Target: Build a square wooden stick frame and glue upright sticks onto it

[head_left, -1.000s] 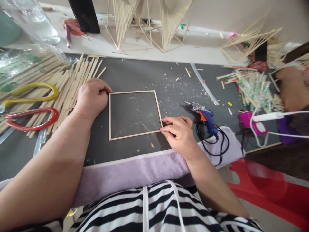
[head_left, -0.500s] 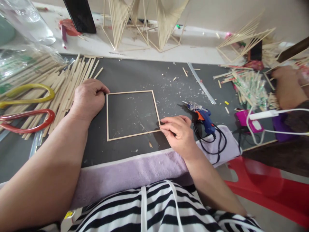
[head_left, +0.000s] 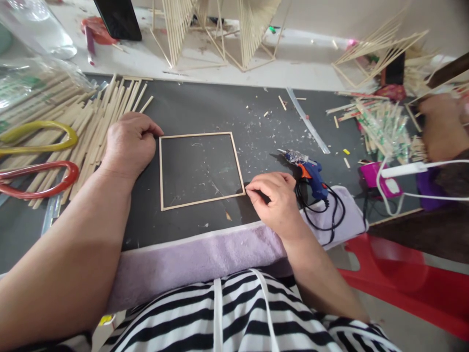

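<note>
A four-sided frame of thin wooden sticks point(head_left: 200, 201) lies flat on the dark grey work surface. My left hand point(head_left: 132, 144) is closed, its fingers curled and the index fingertip at the frame's far left corner; the thumb is mostly hidden. At the near right corner, my right hand point(head_left: 274, 198) pinches with thumb and index finger right at the stick ends. Just beyond that hand rests a blue and orange glue gun point(head_left: 311, 178) with its black cord coiled beside it.
Loose wooden sticks point(head_left: 104, 115) and scissors with yellow and red handles point(head_left: 69, 178) lie left. A clear glue stick point(head_left: 308, 120) and wrapped sticks point(head_left: 381, 127) are right. Stick structures point(head_left: 252, 29) stand behind. Another person's hand point(head_left: 441, 122) shows far right. A lilac towel point(head_left: 205, 256) covers the near edge.
My right fingertips have shifted slightly outward at the near right corner. The left hand keeps its place at the frame. The whole view has moved a little.
</note>
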A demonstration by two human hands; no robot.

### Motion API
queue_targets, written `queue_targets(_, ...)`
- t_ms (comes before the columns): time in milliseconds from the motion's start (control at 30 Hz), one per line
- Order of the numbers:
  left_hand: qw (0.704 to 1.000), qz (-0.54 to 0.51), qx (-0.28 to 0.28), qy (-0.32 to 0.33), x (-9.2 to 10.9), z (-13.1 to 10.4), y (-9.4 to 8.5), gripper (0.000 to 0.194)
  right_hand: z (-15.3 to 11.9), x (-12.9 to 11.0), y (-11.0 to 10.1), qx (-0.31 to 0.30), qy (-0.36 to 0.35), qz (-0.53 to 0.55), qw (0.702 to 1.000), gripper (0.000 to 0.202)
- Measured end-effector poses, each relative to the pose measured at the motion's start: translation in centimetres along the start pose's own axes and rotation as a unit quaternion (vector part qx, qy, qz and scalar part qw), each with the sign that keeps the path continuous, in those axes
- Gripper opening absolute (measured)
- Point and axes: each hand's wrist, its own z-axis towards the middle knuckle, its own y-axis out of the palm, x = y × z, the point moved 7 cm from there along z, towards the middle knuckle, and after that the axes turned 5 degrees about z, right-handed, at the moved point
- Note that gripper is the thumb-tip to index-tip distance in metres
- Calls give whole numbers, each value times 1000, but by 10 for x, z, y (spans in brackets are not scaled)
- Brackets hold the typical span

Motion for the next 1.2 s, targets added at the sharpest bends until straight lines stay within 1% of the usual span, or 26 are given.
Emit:
queue_targets(133,1000,-6,12,6,2,0,-2,25,0,0,2,-24,-3,5,1000,14)
queue_targets(367,1000,-9,7,5,0,0,-1,25,-2,2,9,-47,-1,12,999,15)
queue_targets(733,1000,-15,4,-4,1,-1,1,24,-3,3,11,-45,-16,-3,999,23)
queue_targets(1000,1000,-23,8,-1,0,-1,0,23,-3,3,12,-49,-12,1,999,24)
queue_targets(1200,1000,-30,4,-6,-1,-2,0,24,-3,2,11,-39,-29,10,999,23)
